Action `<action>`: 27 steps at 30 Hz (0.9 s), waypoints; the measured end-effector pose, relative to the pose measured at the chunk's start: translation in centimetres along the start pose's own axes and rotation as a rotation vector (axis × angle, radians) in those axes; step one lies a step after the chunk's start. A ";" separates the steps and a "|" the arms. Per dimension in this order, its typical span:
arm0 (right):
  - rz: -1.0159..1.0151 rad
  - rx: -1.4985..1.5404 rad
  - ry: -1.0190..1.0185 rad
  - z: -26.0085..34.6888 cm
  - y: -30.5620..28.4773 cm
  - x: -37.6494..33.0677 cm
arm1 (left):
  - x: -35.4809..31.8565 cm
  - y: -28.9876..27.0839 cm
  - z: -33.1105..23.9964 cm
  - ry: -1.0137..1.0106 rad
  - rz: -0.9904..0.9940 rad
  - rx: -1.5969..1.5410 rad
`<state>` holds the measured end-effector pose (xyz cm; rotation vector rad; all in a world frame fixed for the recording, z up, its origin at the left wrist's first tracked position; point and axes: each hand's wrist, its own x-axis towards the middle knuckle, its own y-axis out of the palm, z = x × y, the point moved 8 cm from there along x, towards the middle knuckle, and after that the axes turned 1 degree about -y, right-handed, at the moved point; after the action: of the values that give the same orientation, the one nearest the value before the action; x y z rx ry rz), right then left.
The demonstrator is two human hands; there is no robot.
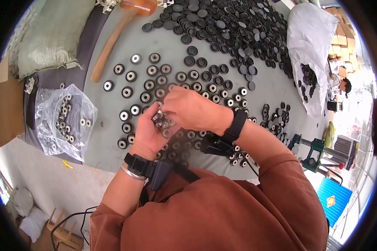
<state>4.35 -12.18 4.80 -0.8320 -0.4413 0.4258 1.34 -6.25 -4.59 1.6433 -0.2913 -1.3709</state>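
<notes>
My left hand (145,133) is cupped, palm up, around several small shiny metal bearings (162,122). Over that palm, my right hand (192,109) curls with its thumb and fingers pressed together. Its fingertips are close to the bearings, and I cannot make out what is between them. Around both hands lie many round black caps with metal bearings (130,75) set in their middles, spread loosely in rows on the grey-green table (109,113). Some of them are hidden beneath my hands and wrists. Farther off are black caps (201,62) without bearings.
A large heap of black caps (234,31) covers the far side. A wooden-handled mallet (109,50) lies far left. At the left edge is a clear plastic bag (77,119) of bearings, below a woven sack (50,37). A white sack (308,37) and a green clamp-like tool (312,152) are at right.
</notes>
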 end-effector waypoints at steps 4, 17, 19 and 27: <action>-0.155 0.067 0.197 -3.2 -2.8 0.0 | -0.2 -0.4 0.0 -0.033 -0.049 -0.012; -0.260 -0.286 0.451 -15.5 -3.8 -1.4 | -0.6 -1.6 -0.5 0.023 -0.097 -0.108; -0.221 -0.156 0.624 -16.6 -3.6 -1.7 | -0.5 -1.5 -0.4 0.019 -0.082 -0.120; -0.250 -0.238 0.435 -10.5 -4.3 -0.8 | 0.1 -0.1 -0.9 0.038 -0.043 -0.086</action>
<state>9.98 -21.52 1.71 -1.0542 -0.1876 -0.0456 2.15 -5.79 -4.79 1.6106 -0.1733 -1.3633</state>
